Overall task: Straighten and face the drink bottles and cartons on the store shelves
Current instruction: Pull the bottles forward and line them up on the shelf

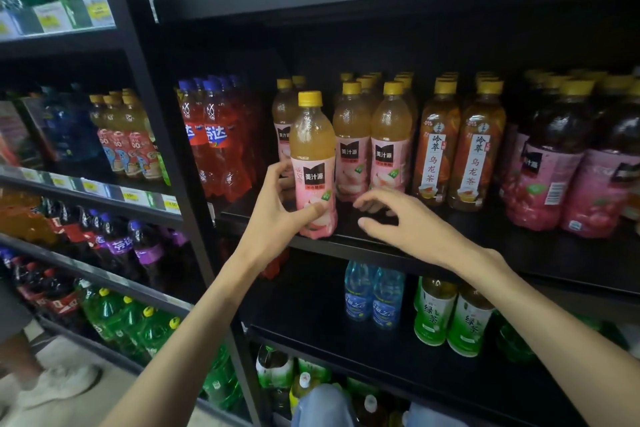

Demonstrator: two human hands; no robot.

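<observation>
Pink-labelled peach juice bottle (313, 166) with yellow cap stands at the black shelf lip (346, 241), left hand (277, 211) gripping its base. Right hand (398, 218), fingers loosely spread and empty, hovers at three o'clock; a nudge could tip it off the edge.

Only one view here, a wide-angle head cam worn by the person, looking forward and a bit down at a black metal store shelf unit (381, 243) from close range. Both bare forearms come in from the bottom edge and reach toward mid-frame, so the shelf sits within arm's reach. The lens bends things quite a bit — the black upright post (162, 135) leans across the left half of the frame and the shelf edges slope down to the right. It faces the shelves slightly from the left, so a second bay runs off at the left edge. Pale floor (69, 357) shows in the lower left corner.
</observation>
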